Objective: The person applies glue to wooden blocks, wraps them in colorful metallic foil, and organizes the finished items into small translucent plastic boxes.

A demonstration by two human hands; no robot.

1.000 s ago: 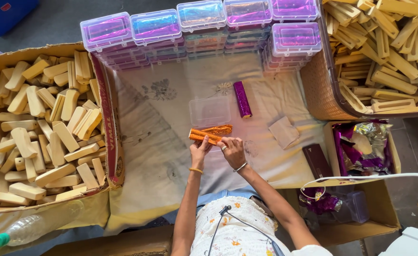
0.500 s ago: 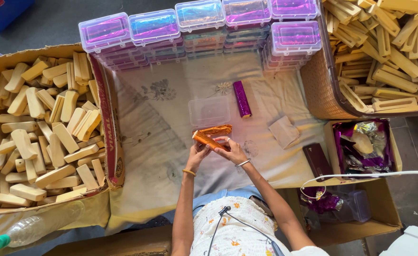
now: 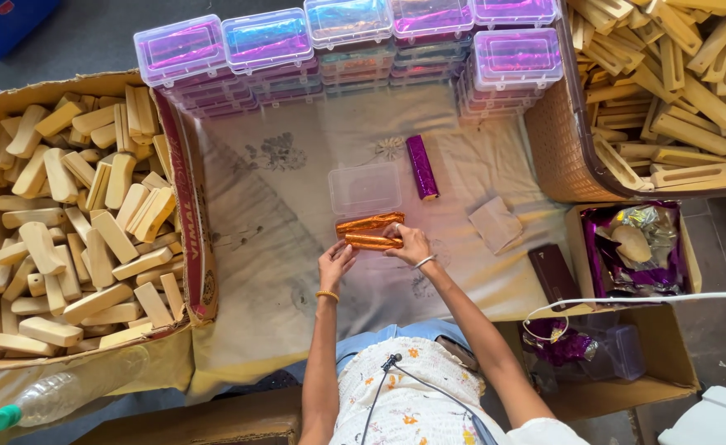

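Two orange foil-wrapped sticks lie side by side on the pale cloth (image 3: 281, 247), just in front of a clear empty plastic box (image 3: 365, 188). The far stick (image 3: 370, 222) lies free. My right hand (image 3: 410, 245) grips the right end of the near stick (image 3: 370, 241), and my left hand (image 3: 335, 264) pinches its left end with the fingertips. A purple foil-wrapped stick (image 3: 421, 167) lies on the cloth to the right of the box.
A cardboard box of bare wooden blocks (image 3: 83, 222) stands at the left, and a woven basket with more blocks (image 3: 668, 91) at the right. Stacked lidded plastic boxes (image 3: 346, 41) line the back. A dark case (image 3: 554, 274) and a box of purple foil (image 3: 635, 251) sit at the right.
Both hands have lowered the orange stick from a tilted hold to lie level beside the other orange stick. The hands have shifted slightly toward me.
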